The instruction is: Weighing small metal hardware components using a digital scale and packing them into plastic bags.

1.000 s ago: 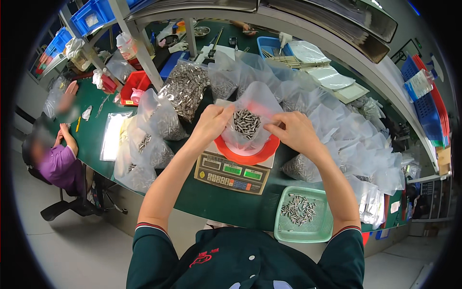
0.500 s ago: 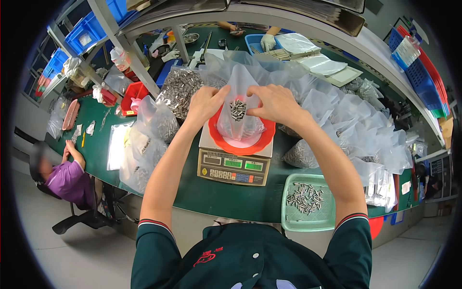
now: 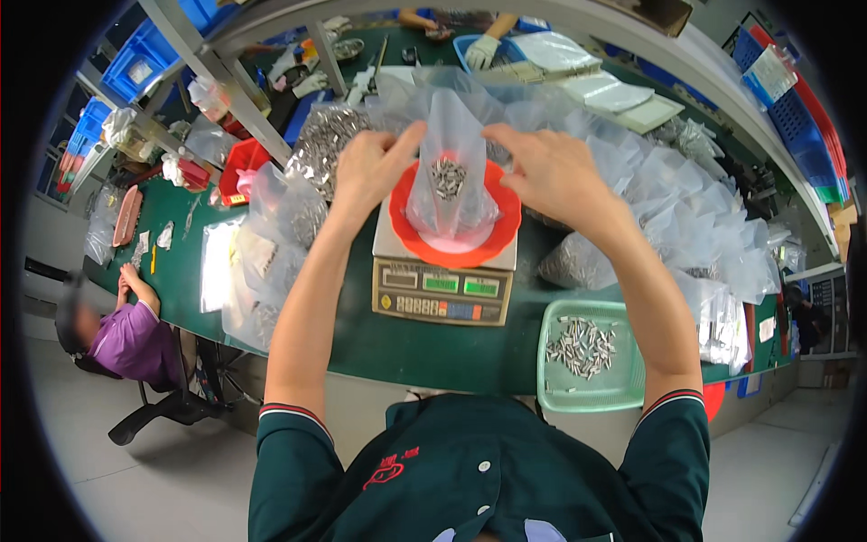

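Observation:
A clear plastic bag with small metal pins at its bottom stands upright in a red scalloped bowl. The bowl rests on a digital scale with lit green displays. My left hand is at the bag's left side, fingers stretched out, their tips close to the plastic; whether they touch it I cannot tell. On the other side my right hand is held off the bag, thumb and forefinger spread apart with nothing between them.
A green plastic basket with loose metal pins stands at the front right. Filled clear bags crowd the right; more bags stand left. A metal shelf frame crosses above. A co-worker sits at left; a gloved hand shows across the table.
My right hand has drawn back from the bag to the right, and my left hand has shifted slightly left. The bag remains upright in the bowl. The whole view has shifted a little.

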The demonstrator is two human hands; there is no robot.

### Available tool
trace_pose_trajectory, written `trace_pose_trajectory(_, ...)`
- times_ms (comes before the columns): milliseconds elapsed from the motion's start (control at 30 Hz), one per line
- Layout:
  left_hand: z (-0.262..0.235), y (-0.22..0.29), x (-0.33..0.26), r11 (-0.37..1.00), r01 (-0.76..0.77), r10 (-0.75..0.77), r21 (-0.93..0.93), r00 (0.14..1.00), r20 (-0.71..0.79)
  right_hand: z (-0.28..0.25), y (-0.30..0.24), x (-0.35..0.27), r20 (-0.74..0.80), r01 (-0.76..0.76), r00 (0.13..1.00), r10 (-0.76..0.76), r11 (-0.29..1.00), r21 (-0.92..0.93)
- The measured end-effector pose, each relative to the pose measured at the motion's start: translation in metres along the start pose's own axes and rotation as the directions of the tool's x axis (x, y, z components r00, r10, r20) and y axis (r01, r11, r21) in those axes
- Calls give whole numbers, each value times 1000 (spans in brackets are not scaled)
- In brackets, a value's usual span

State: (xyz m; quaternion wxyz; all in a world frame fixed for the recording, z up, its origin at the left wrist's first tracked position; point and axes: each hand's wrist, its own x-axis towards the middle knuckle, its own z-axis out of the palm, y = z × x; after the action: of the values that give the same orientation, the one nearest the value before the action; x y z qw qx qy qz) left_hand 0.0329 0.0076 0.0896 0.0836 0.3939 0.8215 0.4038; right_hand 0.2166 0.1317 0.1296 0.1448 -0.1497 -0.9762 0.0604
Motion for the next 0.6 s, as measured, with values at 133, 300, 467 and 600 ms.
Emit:
trace_pose_trajectory(133, -14, -9, -35, 979, 121, -127, -164, 992, -26, -12, -4, -52, -15, -95, 995, 99, 978, 185)
trace_pose_trajectory(300, -9, -46, -119, 843, 237, -319, -483, 943, -94, 8, 7, -151, 57, -431, 896, 441, 829, 355)
trace_pose_trajectory(467, 3, -96, -200, 759, 484, -526, -436, 850, 29, 38, 23, -249, 178, -727, 672, 718, 596, 341)
trace_pose_trajectory(600, 8, -100, -214, 735, 522, -536, -432, 838, 99, 63, 32, -302, 201, -826, 504, 840, 402, 394)
